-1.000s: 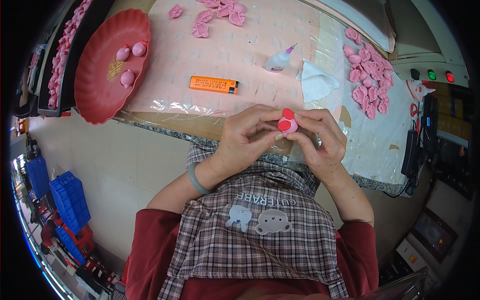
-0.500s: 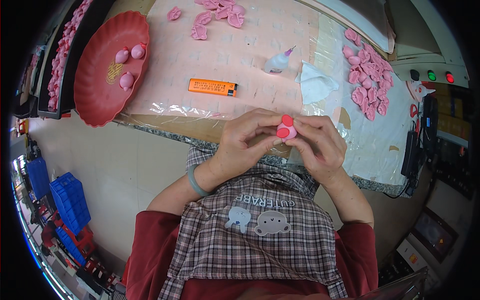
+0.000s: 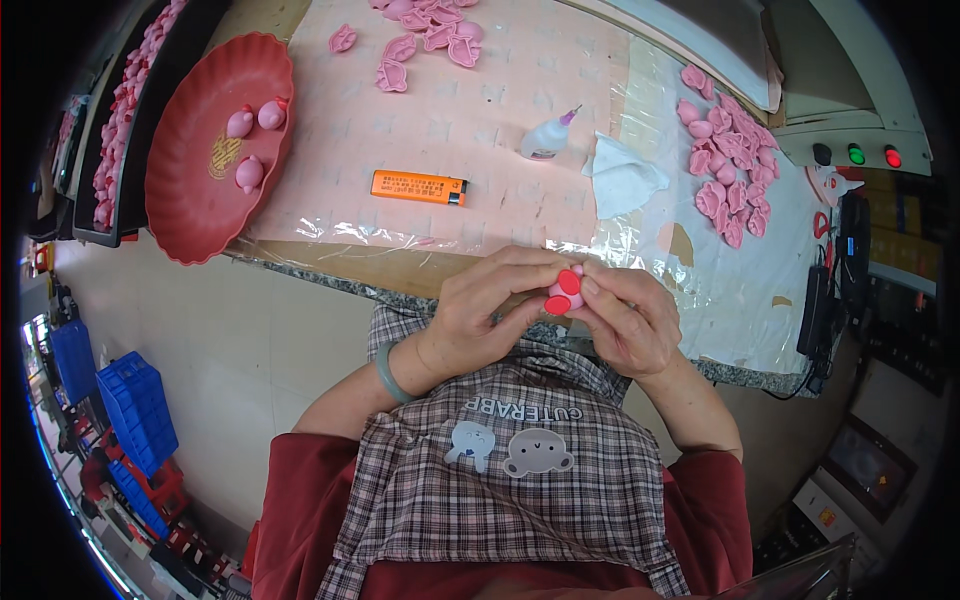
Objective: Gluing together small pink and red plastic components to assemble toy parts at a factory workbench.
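Note:
A small round pink figurine [image 3: 569, 293] with two red oval feet sits between my hands, just in front of the table edge. My left hand [image 3: 487, 300] pinches it from the left with thumb and fingers. From the right, my right hand [image 3: 632, 318] grips it the same way, covering part of its body. Beyond my hands lie an orange lighter [image 3: 419, 187], a small clear squeeze bottle [image 3: 546, 139] with a purple needle tip, and a crumpled white cloth [image 3: 622, 177].
A scalloped red tray [image 3: 190, 215] at left holds three pink figures, beside a black bin [image 3: 85, 222] full of similar ones. Pink shell pieces [image 3: 735, 150] are heaped at right, more [image 3: 438, 35] at the far edge. Blue crates [image 3: 138, 405] stand on the floor at left.
Both hands and the figurine have come slightly lower in the view, toward my body. The figurine is tilted a little differently, and my right fingers now cover more of its right side.

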Available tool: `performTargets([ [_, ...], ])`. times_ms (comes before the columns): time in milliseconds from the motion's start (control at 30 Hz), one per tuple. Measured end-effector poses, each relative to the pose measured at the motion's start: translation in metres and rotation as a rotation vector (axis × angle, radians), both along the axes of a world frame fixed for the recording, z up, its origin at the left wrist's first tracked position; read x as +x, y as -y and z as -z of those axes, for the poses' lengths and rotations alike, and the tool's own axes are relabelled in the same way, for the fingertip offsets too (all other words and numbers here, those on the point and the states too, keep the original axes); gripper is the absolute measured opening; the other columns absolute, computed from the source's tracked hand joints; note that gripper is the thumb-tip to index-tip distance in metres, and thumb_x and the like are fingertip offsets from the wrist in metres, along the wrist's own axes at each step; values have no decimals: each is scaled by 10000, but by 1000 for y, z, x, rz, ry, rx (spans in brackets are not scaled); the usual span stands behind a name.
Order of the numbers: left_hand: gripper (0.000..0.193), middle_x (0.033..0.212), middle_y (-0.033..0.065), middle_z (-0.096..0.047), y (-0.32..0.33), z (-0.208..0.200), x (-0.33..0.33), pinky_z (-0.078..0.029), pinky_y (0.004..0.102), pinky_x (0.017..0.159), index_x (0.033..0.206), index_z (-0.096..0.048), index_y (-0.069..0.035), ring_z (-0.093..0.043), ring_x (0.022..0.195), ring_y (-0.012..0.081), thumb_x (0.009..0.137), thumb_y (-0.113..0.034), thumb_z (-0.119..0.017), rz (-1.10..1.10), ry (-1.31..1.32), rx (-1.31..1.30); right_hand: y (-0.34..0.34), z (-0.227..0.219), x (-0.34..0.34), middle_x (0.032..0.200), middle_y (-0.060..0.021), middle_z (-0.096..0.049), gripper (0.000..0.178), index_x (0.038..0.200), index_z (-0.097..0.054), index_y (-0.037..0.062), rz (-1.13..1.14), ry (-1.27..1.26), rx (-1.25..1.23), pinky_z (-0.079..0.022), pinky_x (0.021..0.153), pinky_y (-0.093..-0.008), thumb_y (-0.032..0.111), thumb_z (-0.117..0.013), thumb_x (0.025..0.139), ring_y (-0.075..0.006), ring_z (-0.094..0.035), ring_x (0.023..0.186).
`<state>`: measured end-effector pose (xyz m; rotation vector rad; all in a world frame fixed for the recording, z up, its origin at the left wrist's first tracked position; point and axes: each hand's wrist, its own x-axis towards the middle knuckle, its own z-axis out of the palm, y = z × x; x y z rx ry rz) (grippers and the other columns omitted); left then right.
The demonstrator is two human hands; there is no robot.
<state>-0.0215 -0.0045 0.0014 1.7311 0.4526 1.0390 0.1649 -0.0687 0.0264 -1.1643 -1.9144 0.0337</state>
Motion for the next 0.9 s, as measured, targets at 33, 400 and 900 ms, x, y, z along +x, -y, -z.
performTargets([
  [33,350,1125,185,-646,0,0,0,-543,313,841,1139,-611,13,-657,1014,262,800,61,-685,-5,-6,8,0,0,0,991,-131,-676,381,998,-689,8,3,-5,-2,-586,673,-302,99,-847,663,-251,-696,831],
  [400,352,1125,190,-645,-1,-1,0,-545,312,835,1141,-610,24,-653,1022,267,798,78,-672,-8,-21,-29,0,4,0,1006,-141,-671,382,1016,-691,-1,7,-31,-34,-583,689,-309,74,-828,667,-255,-687,847],
  [900,346,1147,144,-611,2,8,7,-559,313,898,1169,-603,30,-644,1043,214,832,88,-650,34,158,-462,-11,2,-3,933,-119,-685,340,984,-697,3,85,-183,-172,-528,591,-265,31,-809,664,-200,-670,749],
])
